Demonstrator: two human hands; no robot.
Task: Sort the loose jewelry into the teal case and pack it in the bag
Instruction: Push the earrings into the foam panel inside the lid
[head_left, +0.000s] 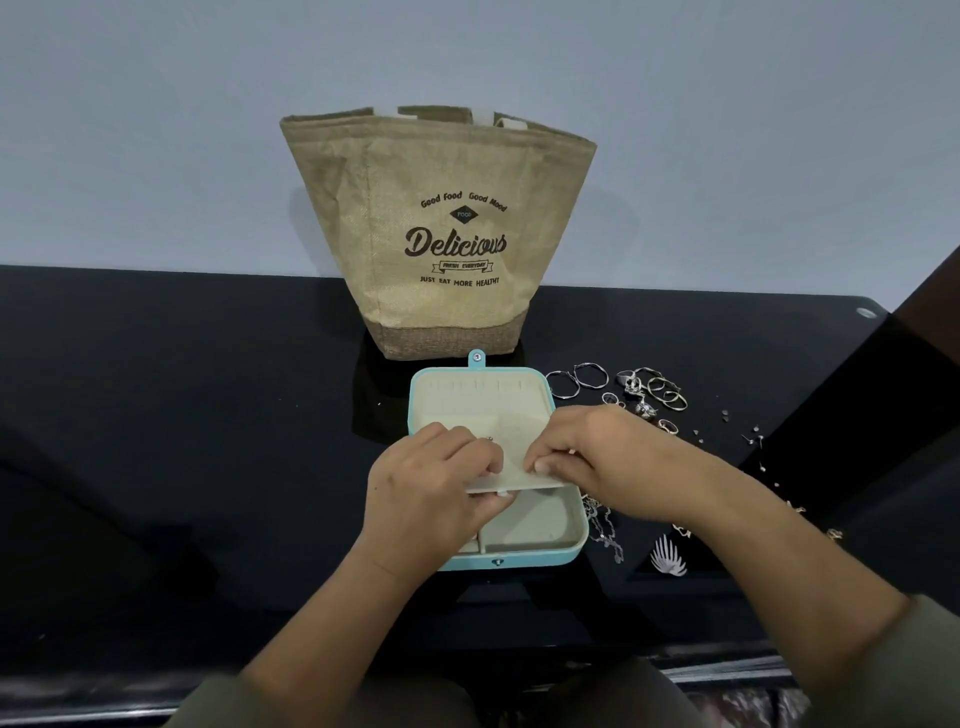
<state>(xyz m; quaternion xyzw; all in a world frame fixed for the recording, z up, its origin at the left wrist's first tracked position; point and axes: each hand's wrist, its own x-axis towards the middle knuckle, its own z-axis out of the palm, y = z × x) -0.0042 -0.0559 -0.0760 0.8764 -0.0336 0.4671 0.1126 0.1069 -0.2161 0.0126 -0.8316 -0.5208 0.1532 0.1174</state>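
Note:
The teal case (581, 543) lies open on the black table, its cream lining showing. A cream inner flap (511, 475) stands lifted over the case's middle. My left hand (431, 486) holds the flap's near left edge, fingers curled round it. My right hand (592, 449) pinches the flap's right side with curled fingertips. A small stud (489, 439) shows just past my left fingers. Loose jewelry lies to the right: hoops (579, 379), several rings (660, 392), a chain (605, 530) and a silver leaf piece (669, 556). The burlap bag (441, 234) stands open behind the case.
Small studs (750, 436) are scattered on the far right of the table (182, 415). The wall rises directly behind the bag. A dark slanted object (914, 322) crosses the right edge of view.

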